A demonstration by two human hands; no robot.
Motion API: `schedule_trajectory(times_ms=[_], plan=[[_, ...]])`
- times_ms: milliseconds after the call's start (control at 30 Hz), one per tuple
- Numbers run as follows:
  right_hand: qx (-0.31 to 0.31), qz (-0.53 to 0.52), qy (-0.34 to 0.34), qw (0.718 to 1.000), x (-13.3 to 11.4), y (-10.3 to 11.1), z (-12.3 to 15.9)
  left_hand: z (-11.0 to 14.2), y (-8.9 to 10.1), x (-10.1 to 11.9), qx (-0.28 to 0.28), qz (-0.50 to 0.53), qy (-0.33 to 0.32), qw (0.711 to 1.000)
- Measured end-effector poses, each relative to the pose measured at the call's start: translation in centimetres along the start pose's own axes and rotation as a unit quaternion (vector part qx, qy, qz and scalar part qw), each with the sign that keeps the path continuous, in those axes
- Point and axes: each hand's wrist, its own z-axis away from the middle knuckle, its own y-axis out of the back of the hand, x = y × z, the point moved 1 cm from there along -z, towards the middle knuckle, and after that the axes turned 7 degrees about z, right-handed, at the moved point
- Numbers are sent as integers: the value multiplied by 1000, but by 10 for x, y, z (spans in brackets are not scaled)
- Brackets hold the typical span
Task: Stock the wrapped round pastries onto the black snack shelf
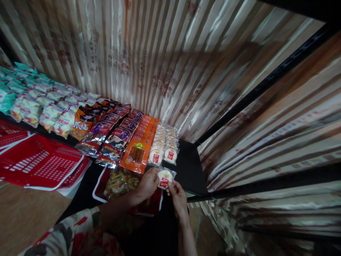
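Between my two hands is a small clear packet of a round white cracker (163, 175) with a red label. My left hand (148, 183) has its fingers closed at the packet's left edge. Thumb and fingers of my right hand (177, 196) pinch its lower right edge. Just behind the packet, two rows of matching cracker packets (170, 155) lie overlapped on the black shelf (189, 167). Under my left forearm a red basket with a white rim (96, 188) holds clear-wrapped yellowish-brown packets (117, 183); my arm hides part of it.
Left of the crackers lie an orange bag (146, 138), dark red snack bags (102, 129), orange-and-black bags (80, 124), white bags (62, 122) and teal bags (6, 99). Red baskets (45, 160) stand at the left. A striped curtain (149, 64) and black shelf frame (255, 85) close the back and right.
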Motion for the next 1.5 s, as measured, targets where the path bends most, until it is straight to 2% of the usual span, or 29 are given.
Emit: schedule_trajectory(times_ms=[233, 600, 733, 867, 1167, 1500], plan=[[37, 5, 13, 999, -9, 7, -21, -13, -14, 5, 8, 5, -32, 999], [59, 19, 19, 998, -11, 17, -51, -20, -22, 29, -59, -92, -40, 993], [68, 36, 28, 997, -11, 19, -62, -22, -27, 27, -89, -123, -47, 987], [65, 25, 9, 998, -12, 18, -71, -23, -31, 25, -115, -145, -39, 982], [79, 38, 18, 996, -9, 15, -88, -28, -33, 31, -145, -192, -36, 970], [106, 75, 27, 991, -1, 12, -106, -36, -38, 29, -132, -203, -44, 969]])
